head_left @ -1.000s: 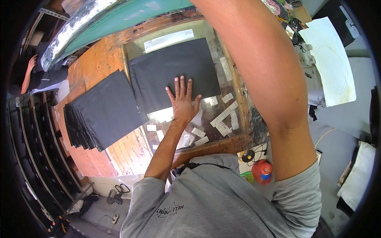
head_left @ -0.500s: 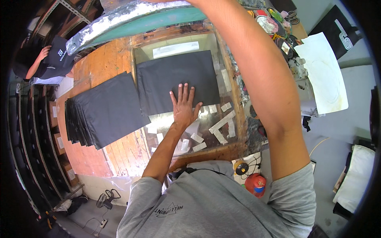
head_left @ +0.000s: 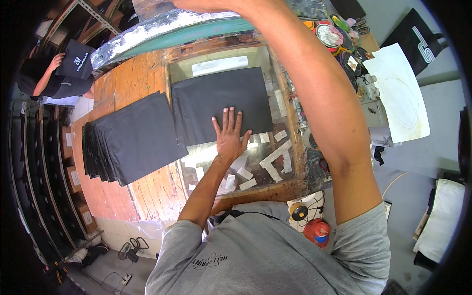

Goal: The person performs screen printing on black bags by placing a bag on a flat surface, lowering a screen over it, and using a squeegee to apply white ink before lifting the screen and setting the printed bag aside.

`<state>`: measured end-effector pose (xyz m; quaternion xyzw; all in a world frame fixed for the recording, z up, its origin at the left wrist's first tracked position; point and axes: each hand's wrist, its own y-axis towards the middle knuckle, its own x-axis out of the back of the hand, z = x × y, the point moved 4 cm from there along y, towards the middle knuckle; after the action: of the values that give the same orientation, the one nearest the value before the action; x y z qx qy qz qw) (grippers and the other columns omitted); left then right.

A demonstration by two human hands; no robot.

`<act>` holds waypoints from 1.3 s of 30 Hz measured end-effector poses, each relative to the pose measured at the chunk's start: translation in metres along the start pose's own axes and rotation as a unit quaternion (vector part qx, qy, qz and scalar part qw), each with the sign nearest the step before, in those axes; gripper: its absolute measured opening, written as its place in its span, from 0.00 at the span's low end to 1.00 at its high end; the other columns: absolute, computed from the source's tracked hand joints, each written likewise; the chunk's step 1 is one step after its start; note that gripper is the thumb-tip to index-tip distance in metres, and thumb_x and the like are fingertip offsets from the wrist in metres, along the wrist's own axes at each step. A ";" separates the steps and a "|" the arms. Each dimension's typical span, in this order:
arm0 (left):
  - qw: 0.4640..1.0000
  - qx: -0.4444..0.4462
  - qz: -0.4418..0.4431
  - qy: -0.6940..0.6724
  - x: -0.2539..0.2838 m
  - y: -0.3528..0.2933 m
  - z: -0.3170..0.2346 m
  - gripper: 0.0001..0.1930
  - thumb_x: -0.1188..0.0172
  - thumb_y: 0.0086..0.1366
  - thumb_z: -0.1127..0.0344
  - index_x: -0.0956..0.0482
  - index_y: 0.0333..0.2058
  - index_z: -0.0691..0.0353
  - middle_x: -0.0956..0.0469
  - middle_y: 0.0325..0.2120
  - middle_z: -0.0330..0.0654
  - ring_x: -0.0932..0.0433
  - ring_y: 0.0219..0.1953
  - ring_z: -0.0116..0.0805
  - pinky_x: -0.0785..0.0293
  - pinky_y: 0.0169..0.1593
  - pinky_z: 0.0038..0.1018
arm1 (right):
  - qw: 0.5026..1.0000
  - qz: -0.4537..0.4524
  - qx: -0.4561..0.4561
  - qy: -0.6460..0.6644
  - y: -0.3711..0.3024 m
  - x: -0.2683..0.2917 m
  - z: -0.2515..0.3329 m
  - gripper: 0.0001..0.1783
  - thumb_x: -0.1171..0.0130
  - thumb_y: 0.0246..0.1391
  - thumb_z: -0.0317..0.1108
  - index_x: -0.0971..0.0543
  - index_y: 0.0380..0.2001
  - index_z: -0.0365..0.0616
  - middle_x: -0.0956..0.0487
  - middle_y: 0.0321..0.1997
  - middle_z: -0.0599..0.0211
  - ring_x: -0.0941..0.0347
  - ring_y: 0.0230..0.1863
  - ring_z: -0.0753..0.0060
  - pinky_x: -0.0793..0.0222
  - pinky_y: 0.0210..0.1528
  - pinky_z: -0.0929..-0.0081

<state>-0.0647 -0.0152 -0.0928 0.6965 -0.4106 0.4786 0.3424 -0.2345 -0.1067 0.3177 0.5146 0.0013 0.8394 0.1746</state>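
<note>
My left hand (head_left: 229, 133) lies flat, fingers spread, on the near edge of a black sheet-like piece (head_left: 216, 96). That piece rests on a clear board stuck with several white tape strips (head_left: 275, 153). To its left, a fanned stack of similar black pieces (head_left: 135, 140) covers part of the wooden table, its corner against the single piece. My right arm reaches far forward across the right side. My right hand (head_left: 204, 4) is at the top edge of the view, by a raised, paint-smeared frame (head_left: 162, 27) with a green underside; its fingers are cut off.
Ink tubs (head_left: 330, 35) and scissors (head_left: 361, 25) crowd the right side, beside a white sheet (head_left: 400, 93). At the far left another person holds up a black printed piece (head_left: 76, 60). Shelving (head_left: 42, 162) stands left; a red container (head_left: 317, 231) sits below the table.
The view has shifted slightly, and a bit more of my right hand and the frame shows at the top. My left hand stays flat on the black piece.
</note>
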 end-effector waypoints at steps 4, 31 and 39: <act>1.000 0.003 -0.007 -0.005 0.005 0.002 -0.004 0.38 0.50 0.73 0.42 0.40 0.72 0.61 0.50 0.76 0.56 0.59 0.79 0.55 0.71 0.74 0.68 | 1.000 -0.014 0.022 -0.013 0.005 0.000 -0.002 0.24 0.47 0.68 0.46 0.17 0.48 0.34 0.15 0.43 0.44 0.17 0.47 0.49 0.22 0.56 0.51; 0.376 0.500 -0.076 -0.776 0.051 -0.111 0.013 0.52 0.42 0.71 0.44 0.65 0.76 0.67 0.56 0.73 0.64 0.46 0.74 0.54 0.51 0.72 0.62 | 0.990 -0.034 0.031 -0.137 -0.231 -0.306 -0.067 0.37 0.41 0.53 0.25 0.31 0.69 0.55 0.29 0.37 0.65 0.31 0.44 0.59 0.42 0.53 0.44; 0.390 0.520 -0.077 -0.756 0.054 -0.109 0.013 0.44 0.43 0.72 0.47 0.53 0.73 0.68 0.46 0.67 0.58 0.42 0.71 0.51 0.43 0.68 0.57 | 0.980 -0.107 0.018 -0.165 -0.130 -0.312 -0.122 0.39 0.45 0.55 0.19 0.30 0.69 0.62 0.30 0.36 0.67 0.29 0.45 0.62 0.49 0.66 0.30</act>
<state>0.0495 0.0075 -0.0551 0.8432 -0.1165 -0.1519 -0.5023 -0.1741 -0.0553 -0.0330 0.6458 0.0424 0.7196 0.2516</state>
